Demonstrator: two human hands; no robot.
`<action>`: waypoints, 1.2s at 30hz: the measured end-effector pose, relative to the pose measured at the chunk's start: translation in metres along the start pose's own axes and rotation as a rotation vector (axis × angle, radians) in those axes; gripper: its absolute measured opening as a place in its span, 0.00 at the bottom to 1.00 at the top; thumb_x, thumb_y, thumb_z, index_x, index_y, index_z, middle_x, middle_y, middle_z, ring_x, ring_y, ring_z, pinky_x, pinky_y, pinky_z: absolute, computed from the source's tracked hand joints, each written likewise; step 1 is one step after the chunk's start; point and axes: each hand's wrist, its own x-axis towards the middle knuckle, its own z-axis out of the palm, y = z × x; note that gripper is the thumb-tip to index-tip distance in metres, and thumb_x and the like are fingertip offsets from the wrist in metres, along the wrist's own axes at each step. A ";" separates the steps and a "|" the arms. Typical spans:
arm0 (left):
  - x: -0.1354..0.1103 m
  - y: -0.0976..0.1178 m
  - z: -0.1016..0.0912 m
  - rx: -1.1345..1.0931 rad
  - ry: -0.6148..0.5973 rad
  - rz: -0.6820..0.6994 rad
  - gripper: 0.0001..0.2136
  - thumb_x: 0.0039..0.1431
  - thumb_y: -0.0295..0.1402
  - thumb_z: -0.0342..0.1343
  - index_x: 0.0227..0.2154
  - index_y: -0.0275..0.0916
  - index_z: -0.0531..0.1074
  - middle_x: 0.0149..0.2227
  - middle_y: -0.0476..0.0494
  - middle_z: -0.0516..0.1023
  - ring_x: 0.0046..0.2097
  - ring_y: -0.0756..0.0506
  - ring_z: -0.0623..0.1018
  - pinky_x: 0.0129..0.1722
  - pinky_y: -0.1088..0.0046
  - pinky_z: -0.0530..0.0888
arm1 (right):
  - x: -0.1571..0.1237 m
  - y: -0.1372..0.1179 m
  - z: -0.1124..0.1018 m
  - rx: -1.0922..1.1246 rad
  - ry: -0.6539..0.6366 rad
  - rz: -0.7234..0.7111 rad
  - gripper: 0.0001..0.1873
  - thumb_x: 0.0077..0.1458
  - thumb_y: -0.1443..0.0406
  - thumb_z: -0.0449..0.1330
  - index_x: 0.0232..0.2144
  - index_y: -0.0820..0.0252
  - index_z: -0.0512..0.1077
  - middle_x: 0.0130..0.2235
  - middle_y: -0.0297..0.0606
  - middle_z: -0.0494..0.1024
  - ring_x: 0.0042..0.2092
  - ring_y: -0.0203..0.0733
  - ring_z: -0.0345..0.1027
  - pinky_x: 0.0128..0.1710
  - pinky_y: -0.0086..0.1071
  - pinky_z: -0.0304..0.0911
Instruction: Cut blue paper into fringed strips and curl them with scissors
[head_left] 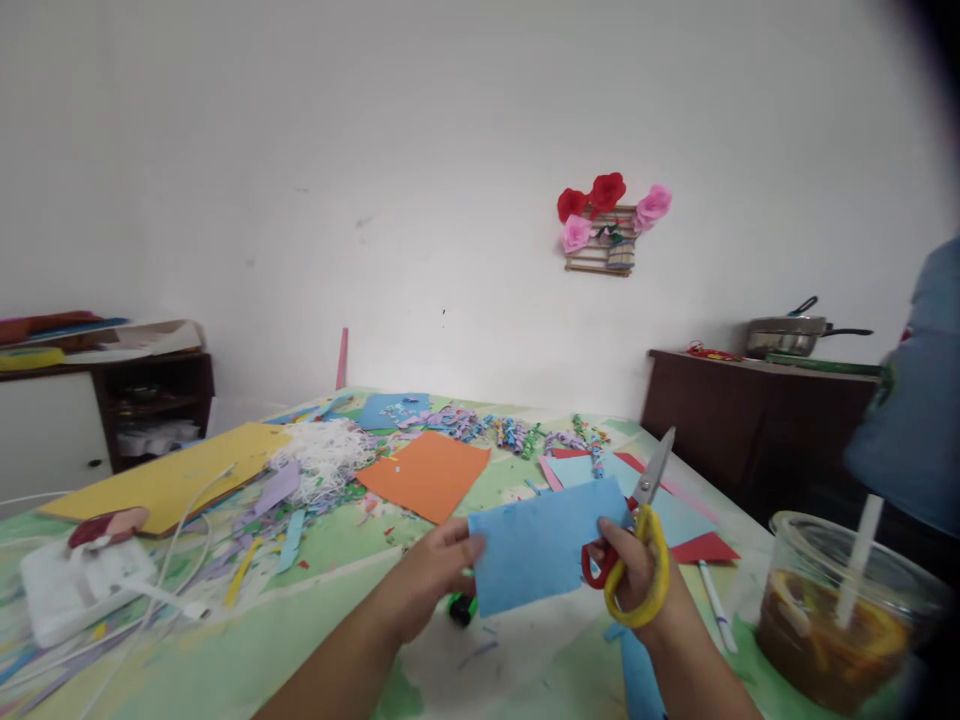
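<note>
We saw the left hand (427,585) and right hand (639,572) pinching blue paper (536,548) above the table (255,650), scissors (655,474) hooked in the right, its edge half hiding an unidentifiable green-and-black object (462,611), orange paper (424,476) beyond.

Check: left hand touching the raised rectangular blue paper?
Touching. Head view: the left hand grips the rectangular blue paper at its left edge, thumb overlapping it.
</note>
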 end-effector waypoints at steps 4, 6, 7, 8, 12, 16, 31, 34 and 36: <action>-0.003 -0.005 0.008 -0.021 -0.071 -0.128 0.14 0.42 0.38 0.57 0.29 0.32 0.68 0.20 0.48 0.70 0.21 0.50 0.70 0.20 0.75 0.67 | -0.003 0.007 0.001 -0.111 0.017 -0.069 0.20 0.35 0.61 0.66 0.28 0.56 0.59 0.14 0.19 0.64 0.16 0.33 0.63 0.13 0.24 0.60; -0.005 -0.006 0.011 -0.039 -0.080 -0.135 0.12 0.43 0.37 0.56 0.29 0.33 0.67 0.20 0.49 0.69 0.22 0.51 0.70 0.21 0.76 0.67 | -0.003 0.007 0.000 -0.166 0.059 -0.117 0.20 0.37 0.60 0.66 0.29 0.55 0.59 0.15 0.18 0.64 0.16 0.33 0.63 0.14 0.24 0.60; -0.006 -0.006 0.013 -0.047 -0.085 -0.136 0.12 0.42 0.36 0.57 0.29 0.33 0.67 0.22 0.49 0.69 0.23 0.51 0.71 0.22 0.76 0.67 | -0.002 0.006 -0.001 -0.194 0.081 -0.138 0.20 0.37 0.61 0.65 0.29 0.55 0.59 0.15 0.18 0.64 0.16 0.33 0.63 0.14 0.24 0.60; -0.007 -0.006 0.016 -0.049 -0.089 -0.138 0.12 0.41 0.34 0.57 0.29 0.34 0.67 0.23 0.50 0.70 0.24 0.51 0.71 0.23 0.75 0.68 | -0.001 0.005 -0.002 -0.221 0.104 -0.160 0.20 0.37 0.61 0.65 0.31 0.56 0.59 0.15 0.18 0.64 0.17 0.33 0.63 0.14 0.23 0.60; -0.007 -0.006 0.026 0.038 -0.068 -0.153 0.08 0.40 0.33 0.56 0.21 0.33 0.66 0.21 0.49 0.70 0.20 0.52 0.69 0.20 0.75 0.66 | -0.001 -0.004 -0.003 -0.284 0.156 -0.216 0.19 0.38 0.59 0.64 0.29 0.57 0.59 0.16 0.19 0.63 0.18 0.34 0.64 0.16 0.25 0.60; -0.002 0.000 0.028 0.160 0.029 -0.097 0.12 0.45 0.39 0.52 0.17 0.36 0.64 0.10 0.56 0.62 0.13 0.54 0.61 0.14 0.79 0.56 | -0.001 -0.011 -0.003 -0.322 0.153 -0.219 0.17 0.39 0.56 0.61 0.24 0.56 0.57 0.18 0.23 0.66 0.20 0.37 0.66 0.18 0.28 0.61; 0.025 0.096 0.018 0.160 -0.006 0.355 0.16 0.49 0.43 0.47 0.14 0.38 0.56 0.11 0.58 0.51 0.16 0.56 0.51 0.16 0.78 0.48 | -0.026 0.031 0.019 -0.549 -0.109 -0.237 0.15 0.39 0.52 0.59 0.22 0.56 0.65 0.18 0.27 0.66 0.21 0.37 0.62 0.19 0.27 0.58; 0.023 0.100 0.019 0.171 0.016 0.382 0.13 0.49 0.42 0.48 0.19 0.38 0.59 0.13 0.60 0.50 0.16 0.56 0.50 0.17 0.79 0.47 | -0.034 0.045 0.025 -0.537 -0.163 -0.299 0.19 0.41 0.48 0.56 0.26 0.56 0.66 0.18 0.28 0.67 0.20 0.37 0.61 0.20 0.28 0.59; 0.022 0.099 0.019 0.190 0.005 0.375 0.12 0.50 0.41 0.47 0.19 0.38 0.58 0.13 0.59 0.51 0.17 0.56 0.50 0.17 0.79 0.48 | -0.039 0.052 0.027 -0.528 -0.206 -0.344 0.22 0.41 0.46 0.55 0.29 0.57 0.67 0.22 0.32 0.70 0.24 0.40 0.64 0.25 0.30 0.62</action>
